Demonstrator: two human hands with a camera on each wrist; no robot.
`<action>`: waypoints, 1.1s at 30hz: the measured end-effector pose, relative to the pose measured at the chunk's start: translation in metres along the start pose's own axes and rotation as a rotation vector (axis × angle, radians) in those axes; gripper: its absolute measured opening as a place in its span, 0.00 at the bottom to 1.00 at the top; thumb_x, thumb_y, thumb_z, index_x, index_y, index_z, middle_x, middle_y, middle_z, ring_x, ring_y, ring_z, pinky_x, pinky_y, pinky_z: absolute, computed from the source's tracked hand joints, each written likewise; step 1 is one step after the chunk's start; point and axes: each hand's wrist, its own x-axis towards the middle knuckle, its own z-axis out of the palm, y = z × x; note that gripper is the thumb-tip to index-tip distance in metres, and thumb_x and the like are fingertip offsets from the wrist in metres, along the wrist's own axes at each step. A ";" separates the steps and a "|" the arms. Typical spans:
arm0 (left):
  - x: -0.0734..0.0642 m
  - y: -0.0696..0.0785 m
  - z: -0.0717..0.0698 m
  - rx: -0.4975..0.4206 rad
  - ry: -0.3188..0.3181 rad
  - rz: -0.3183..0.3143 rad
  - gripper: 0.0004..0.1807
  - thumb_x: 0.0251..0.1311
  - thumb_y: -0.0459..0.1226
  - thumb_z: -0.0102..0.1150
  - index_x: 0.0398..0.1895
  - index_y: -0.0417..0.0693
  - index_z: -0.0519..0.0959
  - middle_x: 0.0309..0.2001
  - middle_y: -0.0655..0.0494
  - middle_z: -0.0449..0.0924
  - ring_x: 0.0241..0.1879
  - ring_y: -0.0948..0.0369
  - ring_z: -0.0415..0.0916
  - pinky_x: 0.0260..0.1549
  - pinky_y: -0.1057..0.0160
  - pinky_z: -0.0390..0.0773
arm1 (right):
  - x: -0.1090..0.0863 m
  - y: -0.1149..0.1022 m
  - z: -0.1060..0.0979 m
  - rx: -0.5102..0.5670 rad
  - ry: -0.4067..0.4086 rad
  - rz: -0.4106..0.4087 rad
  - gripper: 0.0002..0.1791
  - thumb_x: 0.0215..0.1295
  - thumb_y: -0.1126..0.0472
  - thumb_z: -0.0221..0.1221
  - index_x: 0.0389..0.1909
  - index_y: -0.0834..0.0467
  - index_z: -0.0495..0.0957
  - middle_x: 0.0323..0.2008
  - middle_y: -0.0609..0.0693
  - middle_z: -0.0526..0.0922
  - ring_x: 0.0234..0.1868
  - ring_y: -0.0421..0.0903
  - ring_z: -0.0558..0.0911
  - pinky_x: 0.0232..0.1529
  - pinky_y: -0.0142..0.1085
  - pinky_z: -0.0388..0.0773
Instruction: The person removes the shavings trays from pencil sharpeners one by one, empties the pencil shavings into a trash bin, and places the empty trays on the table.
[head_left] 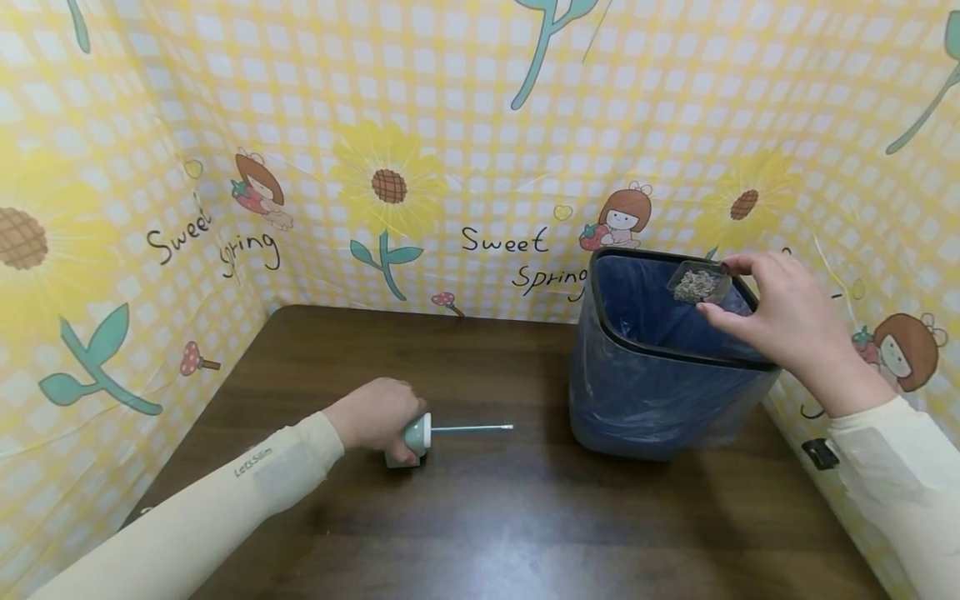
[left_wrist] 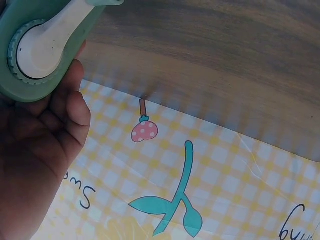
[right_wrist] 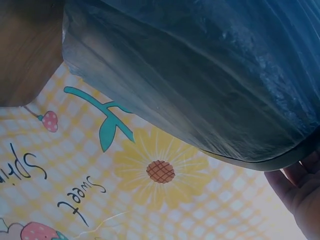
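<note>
Left hand point(head_left: 378, 417): fingers curled round the green body of the sharpener point(head_left: 417, 432), which is held on the left half of the bench point(head_left: 450, 525).
Sharpener: a white disc is shown on its right side in the head view; a pale crank point(left_wrist: 42, 55) is shown on its face in the left wrist view.
Pencil point(head_left: 471, 429): held level in the sharpener — its free end is pointed right, towards the bin point(head_left: 610, 327), well short of it.
Right hand point(head_left: 798, 317): fingers narrowed in a pinch, the near edge of the tray point(head_left: 722, 290) gripped between thumb and fingertips; whether the bin's rim is touched by the hand cannot be told.
Tray: clear and small, held over the bin's mouth near the far right of the rim; its exact tilt cannot be told.
Shavings point(head_left: 696, 286): grey and fine, heaped in the tray.
Bin: stood on the right of the bench, edged with a black rim.
Bag point(head_left: 660, 408): blue and thin, folded over the rim and creased down the outside.
Cloth point(head_left: 480, 125): yellow-checked — printed with sunflowers, strawberries and "Sweet Spring" — hung behind the bench and at both sides.
Sleeves point(head_left: 217, 487): cream, worn on both arms.
</note>
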 end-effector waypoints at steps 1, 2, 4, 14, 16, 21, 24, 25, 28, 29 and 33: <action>0.000 0.000 -0.001 0.001 -0.002 0.000 0.29 0.40 0.63 0.77 0.34 0.52 0.83 0.27 0.64 0.82 0.28 0.64 0.76 0.33 0.61 0.82 | 0.000 0.000 0.000 -0.012 0.002 -0.008 0.33 0.57 0.51 0.73 0.59 0.65 0.76 0.53 0.66 0.80 0.55 0.64 0.75 0.56 0.61 0.67; 0.000 0.000 -0.001 0.002 -0.004 -0.001 0.29 0.40 0.63 0.77 0.34 0.52 0.83 0.27 0.64 0.82 0.28 0.64 0.76 0.33 0.62 0.82 | 0.001 0.000 0.000 -0.022 0.003 -0.015 0.33 0.57 0.51 0.73 0.59 0.65 0.76 0.53 0.66 0.80 0.54 0.65 0.75 0.56 0.61 0.68; -0.001 0.001 -0.003 -0.001 -0.010 -0.003 0.29 0.40 0.63 0.77 0.35 0.51 0.83 0.28 0.64 0.82 0.28 0.64 0.76 0.33 0.61 0.82 | 0.001 0.001 -0.001 -0.047 0.005 -0.028 0.34 0.55 0.51 0.74 0.58 0.65 0.77 0.52 0.66 0.81 0.54 0.64 0.76 0.56 0.61 0.68; -0.001 0.001 -0.004 -0.007 -0.023 -0.006 0.30 0.42 0.63 0.77 0.36 0.50 0.84 0.29 0.62 0.83 0.29 0.64 0.77 0.34 0.61 0.82 | 0.000 0.004 -0.002 -0.102 -0.002 -0.050 0.35 0.53 0.51 0.76 0.59 0.65 0.77 0.52 0.66 0.81 0.52 0.65 0.77 0.51 0.62 0.72; -0.001 0.001 -0.004 -0.004 -0.018 -0.003 0.30 0.41 0.63 0.77 0.36 0.51 0.84 0.29 0.63 0.83 0.29 0.64 0.77 0.34 0.61 0.82 | 0.000 0.004 -0.003 -0.118 -0.002 -0.059 0.36 0.53 0.51 0.76 0.59 0.65 0.77 0.52 0.66 0.81 0.52 0.65 0.77 0.50 0.62 0.72; -0.001 0.001 -0.003 0.003 -0.009 0.002 0.29 0.40 0.63 0.77 0.34 0.52 0.83 0.27 0.65 0.81 0.28 0.65 0.76 0.33 0.62 0.81 | 0.000 0.004 -0.004 -0.172 0.006 -0.105 0.37 0.51 0.51 0.77 0.58 0.65 0.78 0.52 0.67 0.81 0.52 0.66 0.77 0.49 0.62 0.73; -0.001 0.001 -0.003 0.006 -0.003 0.004 0.29 0.40 0.64 0.77 0.34 0.53 0.83 0.27 0.66 0.81 0.28 0.65 0.76 0.33 0.62 0.81 | 0.000 0.004 -0.005 -0.196 0.014 -0.148 0.38 0.49 0.52 0.78 0.59 0.66 0.77 0.51 0.68 0.81 0.53 0.67 0.76 0.52 0.63 0.72; -0.001 0.001 -0.003 0.008 -0.001 0.004 0.29 0.40 0.64 0.77 0.34 0.53 0.83 0.27 0.66 0.81 0.28 0.65 0.76 0.33 0.62 0.81 | 0.000 0.003 -0.005 -0.203 0.019 -0.165 0.39 0.48 0.52 0.79 0.59 0.66 0.77 0.51 0.68 0.81 0.53 0.66 0.77 0.53 0.62 0.72; -0.001 0.001 -0.003 0.013 0.004 0.004 0.29 0.39 0.64 0.77 0.34 0.53 0.83 0.27 0.65 0.81 0.28 0.65 0.76 0.34 0.62 0.81 | 0.002 0.003 -0.006 -0.218 0.033 -0.209 0.40 0.45 0.53 0.80 0.59 0.65 0.78 0.50 0.67 0.82 0.53 0.66 0.77 0.54 0.62 0.73; -0.001 0.001 -0.003 0.014 0.005 0.003 0.29 0.39 0.64 0.77 0.34 0.53 0.83 0.27 0.65 0.81 0.28 0.65 0.76 0.34 0.62 0.81 | 0.002 0.003 -0.006 -0.223 0.038 -0.223 0.40 0.45 0.53 0.80 0.59 0.65 0.78 0.50 0.67 0.82 0.53 0.66 0.77 0.54 0.61 0.73; 0.000 0.001 -0.003 0.010 0.001 0.004 0.29 0.40 0.64 0.77 0.34 0.53 0.83 0.26 0.66 0.81 0.28 0.65 0.75 0.33 0.62 0.81 | 0.004 0.003 -0.006 -0.234 0.061 -0.276 0.40 0.43 0.54 0.80 0.58 0.66 0.78 0.48 0.67 0.83 0.51 0.66 0.79 0.53 0.60 0.73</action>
